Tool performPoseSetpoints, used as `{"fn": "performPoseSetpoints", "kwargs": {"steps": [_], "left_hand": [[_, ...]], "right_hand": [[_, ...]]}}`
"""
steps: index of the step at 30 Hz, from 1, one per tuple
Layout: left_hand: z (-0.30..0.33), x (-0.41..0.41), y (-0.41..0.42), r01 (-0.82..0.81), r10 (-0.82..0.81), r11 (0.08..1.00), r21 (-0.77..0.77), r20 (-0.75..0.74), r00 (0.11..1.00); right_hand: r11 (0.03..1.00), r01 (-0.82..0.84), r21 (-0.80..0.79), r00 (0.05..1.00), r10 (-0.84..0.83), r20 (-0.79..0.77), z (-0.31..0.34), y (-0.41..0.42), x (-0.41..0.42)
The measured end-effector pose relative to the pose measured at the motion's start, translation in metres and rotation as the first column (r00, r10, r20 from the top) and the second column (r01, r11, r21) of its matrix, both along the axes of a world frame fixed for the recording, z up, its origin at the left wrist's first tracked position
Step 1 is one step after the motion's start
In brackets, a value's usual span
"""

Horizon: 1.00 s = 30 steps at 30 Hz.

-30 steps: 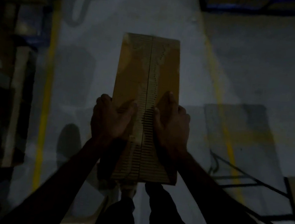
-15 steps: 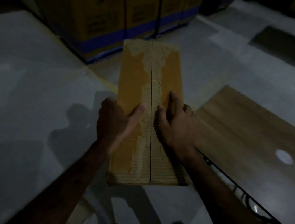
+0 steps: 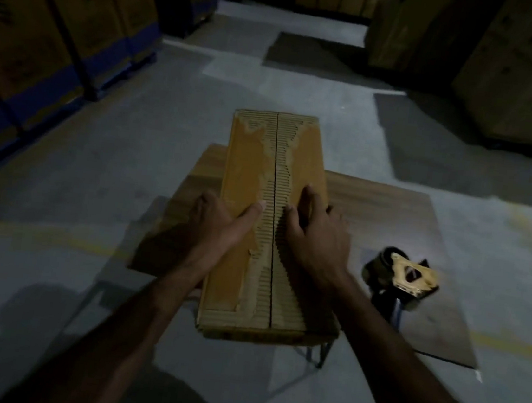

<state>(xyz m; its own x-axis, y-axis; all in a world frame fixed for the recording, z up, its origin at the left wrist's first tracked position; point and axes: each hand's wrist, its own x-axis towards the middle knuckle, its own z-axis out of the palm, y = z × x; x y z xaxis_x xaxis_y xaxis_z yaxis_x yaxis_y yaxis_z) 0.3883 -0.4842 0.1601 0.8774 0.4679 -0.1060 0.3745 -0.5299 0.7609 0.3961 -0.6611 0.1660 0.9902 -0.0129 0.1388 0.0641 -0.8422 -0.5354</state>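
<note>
A long, narrow cardboard box (image 3: 245,166) points away from me, its top seam ragged where the tape was torn off. My left hand (image 3: 213,218) grips its left side with the thumb lying on top. My right hand (image 3: 317,237) grips the right side, thumb near the seam and fingers over the right edge. The box hangs above or rests on a low wooden table (image 3: 389,215); I cannot tell which.
A tape dispenser (image 3: 405,277) lies on the table just right of my right wrist. Stacked cartons on blue pallets (image 3: 45,27) line the left, and more cartons (image 3: 522,64) stand at the back right. Grey concrete floor (image 3: 98,149) surrounds the table.
I have turned with the box, still held the same way in both hands. The box now lies over the wooden table, and the tape dispenser has come into view.
</note>
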Motion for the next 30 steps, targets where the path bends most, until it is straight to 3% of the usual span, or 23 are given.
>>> {"fn": "performPoseSetpoints", "kwargs": {"steps": [9,17,26,28,30], "left_hand": [[-0.026,0.099,-0.099,0.205,-0.194,0.976,0.078,-0.126,0.973],[-0.071,0.154,-0.115,0.289,-0.275,0.957,0.019,-0.255,0.927],[-0.111,0.180,-0.112,0.397,-0.377,0.918,0.006,-0.302,0.876],[-0.113,0.178,-0.111,0.409,-0.378,0.911,0.044,-0.306,0.874],[-0.112,0.172,-0.112,0.445,-0.403,0.870,0.214,-0.213,0.890]], "right_hand": [[0.981,0.167,0.104,0.983,-0.157,-0.090,-0.041,-0.102,0.071],[0.975,0.219,0.050,0.960,-0.206,-0.188,-0.081,-0.123,0.117],[0.967,0.254,0.022,0.945,-0.244,-0.216,-0.115,-0.122,0.128],[0.963,0.269,0.020,0.946,-0.260,-0.195,-0.118,-0.120,0.126],[0.953,0.301,0.025,0.940,-0.292,-0.178,-0.118,-0.118,0.123]]}}
